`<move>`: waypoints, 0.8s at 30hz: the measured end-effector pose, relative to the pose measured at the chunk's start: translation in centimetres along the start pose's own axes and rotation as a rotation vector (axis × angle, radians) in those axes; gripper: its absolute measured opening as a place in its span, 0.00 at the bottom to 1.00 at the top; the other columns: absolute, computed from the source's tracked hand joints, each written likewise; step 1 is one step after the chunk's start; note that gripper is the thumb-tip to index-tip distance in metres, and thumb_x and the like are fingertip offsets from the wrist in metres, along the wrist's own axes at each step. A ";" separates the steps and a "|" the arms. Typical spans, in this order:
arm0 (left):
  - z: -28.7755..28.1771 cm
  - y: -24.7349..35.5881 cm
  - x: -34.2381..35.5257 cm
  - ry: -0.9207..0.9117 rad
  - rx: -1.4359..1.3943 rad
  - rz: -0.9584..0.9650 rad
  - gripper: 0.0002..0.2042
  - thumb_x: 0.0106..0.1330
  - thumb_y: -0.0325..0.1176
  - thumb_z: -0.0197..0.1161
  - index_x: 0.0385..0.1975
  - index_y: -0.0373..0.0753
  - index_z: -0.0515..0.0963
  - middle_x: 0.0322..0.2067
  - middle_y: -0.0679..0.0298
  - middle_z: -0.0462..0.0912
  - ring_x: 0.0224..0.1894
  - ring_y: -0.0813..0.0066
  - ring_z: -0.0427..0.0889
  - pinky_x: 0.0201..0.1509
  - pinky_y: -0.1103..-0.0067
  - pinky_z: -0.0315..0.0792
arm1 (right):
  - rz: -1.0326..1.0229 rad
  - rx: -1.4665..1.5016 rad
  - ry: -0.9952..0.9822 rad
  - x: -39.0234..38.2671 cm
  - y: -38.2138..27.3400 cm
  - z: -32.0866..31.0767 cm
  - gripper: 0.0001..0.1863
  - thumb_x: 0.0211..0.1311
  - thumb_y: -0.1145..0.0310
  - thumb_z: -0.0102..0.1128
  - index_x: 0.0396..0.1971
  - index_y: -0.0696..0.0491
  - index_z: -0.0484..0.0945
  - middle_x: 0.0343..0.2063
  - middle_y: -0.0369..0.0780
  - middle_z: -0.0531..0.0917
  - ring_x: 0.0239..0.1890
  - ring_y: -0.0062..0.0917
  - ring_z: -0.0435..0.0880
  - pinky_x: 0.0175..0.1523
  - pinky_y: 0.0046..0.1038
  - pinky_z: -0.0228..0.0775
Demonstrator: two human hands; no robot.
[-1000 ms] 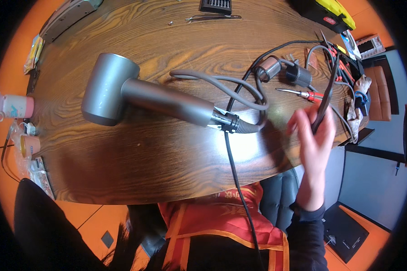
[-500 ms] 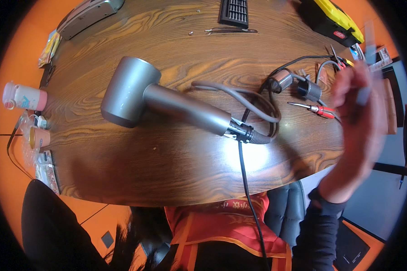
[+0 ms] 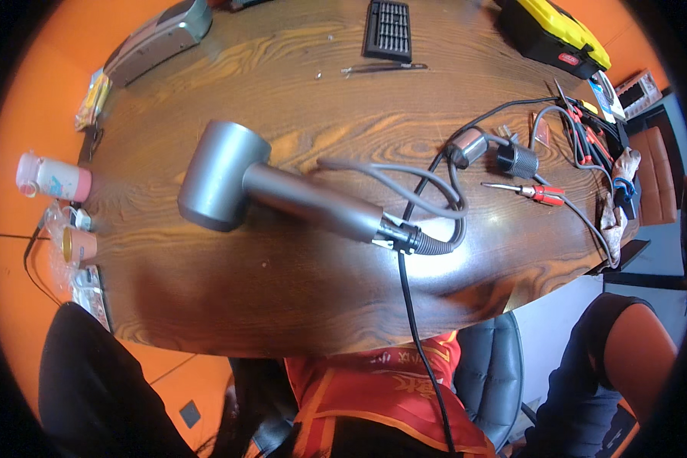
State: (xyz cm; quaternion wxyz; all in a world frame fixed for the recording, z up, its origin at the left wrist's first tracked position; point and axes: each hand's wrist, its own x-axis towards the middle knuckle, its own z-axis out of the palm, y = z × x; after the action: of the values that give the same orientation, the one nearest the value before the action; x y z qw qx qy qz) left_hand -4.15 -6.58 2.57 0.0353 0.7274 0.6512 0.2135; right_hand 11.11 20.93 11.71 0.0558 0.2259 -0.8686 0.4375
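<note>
Perhaps for access, the hair dryer (image 3: 271, 189) lies handle (image 3: 324, 208) toward the desk's (image 3: 320, 309) right edge; fingers unseen, so I cannot tell.

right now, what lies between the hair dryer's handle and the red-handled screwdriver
In the head view, the looped gray cord and a black cable cross the stretch between the hair dryer's handle and the red-handled screwdriver.

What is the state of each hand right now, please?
Left hand: out of view, state cannot be told.
Right hand: out of view, only the forearm shows, state cannot be told.
</note>
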 end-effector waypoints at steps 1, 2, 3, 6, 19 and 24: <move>-0.2 -0.2 0.1 -0.006 0.009 0.002 0.20 0.53 0.42 0.65 0.43 0.39 0.74 0.40 0.60 0.76 0.43 0.63 0.74 0.48 0.69 0.69 | -0.011 -0.006 0.005 0.0 0.0 0.0 0.09 0.61 0.65 0.56 0.36 0.55 0.75 0.31 0.39 0.81 0.33 0.22 0.78 0.37 0.24 0.68; -0.5 -0.2 0.1 -0.016 0.017 0.005 0.20 0.53 0.42 0.65 0.43 0.39 0.74 0.40 0.60 0.76 0.43 0.63 0.74 0.48 0.69 0.69 | -0.015 -0.005 0.023 -0.1 -0.1 -0.2 0.09 0.61 0.65 0.57 0.37 0.55 0.75 0.32 0.39 0.81 0.33 0.23 0.78 0.38 0.24 0.68; -0.8 -0.3 0.2 -0.021 0.028 0.009 0.20 0.54 0.42 0.64 0.43 0.39 0.74 0.40 0.60 0.76 0.43 0.63 0.74 0.48 0.69 0.69 | -0.024 -0.010 0.025 -0.1 0.0 -0.2 0.09 0.61 0.65 0.57 0.37 0.55 0.75 0.32 0.39 0.81 0.34 0.23 0.78 0.39 0.24 0.68; -0.6 -1.0 0.5 -0.013 0.014 0.013 0.20 0.54 0.42 0.64 0.43 0.39 0.74 0.40 0.60 0.76 0.42 0.64 0.74 0.48 0.69 0.69 | -0.030 -0.008 0.033 -0.1 0.3 -0.2 0.10 0.60 0.66 0.58 0.38 0.55 0.75 0.34 0.40 0.81 0.36 0.24 0.78 0.40 0.25 0.67; 0.8 -2.1 -0.4 0.035 -0.013 0.004 0.19 0.56 0.42 0.63 0.44 0.39 0.73 0.40 0.59 0.75 0.42 0.64 0.74 0.48 0.69 0.68 | -0.019 -0.043 0.523 -2.3 3.9 -3.1 0.12 0.57 0.69 0.60 0.41 0.55 0.75 0.41 0.41 0.81 0.44 0.28 0.78 0.48 0.26 0.67; 1.3 -2.5 -1.5 0.043 -0.037 -0.007 0.19 0.56 0.42 0.63 0.44 0.39 0.73 0.40 0.59 0.75 0.42 0.64 0.74 0.48 0.68 0.68 | 0.249 -0.273 0.645 -1.6 12.5 -1.7 0.14 0.56 0.70 0.61 0.42 0.55 0.75 0.44 0.42 0.82 0.47 0.30 0.78 0.51 0.27 0.67</move>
State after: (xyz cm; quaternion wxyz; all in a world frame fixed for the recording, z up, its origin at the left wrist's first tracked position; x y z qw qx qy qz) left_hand -6.08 -7.32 0.15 0.0357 0.7197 0.6501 0.2410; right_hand 6.88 29.27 3.10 0.3026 -0.0404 -0.8775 0.3698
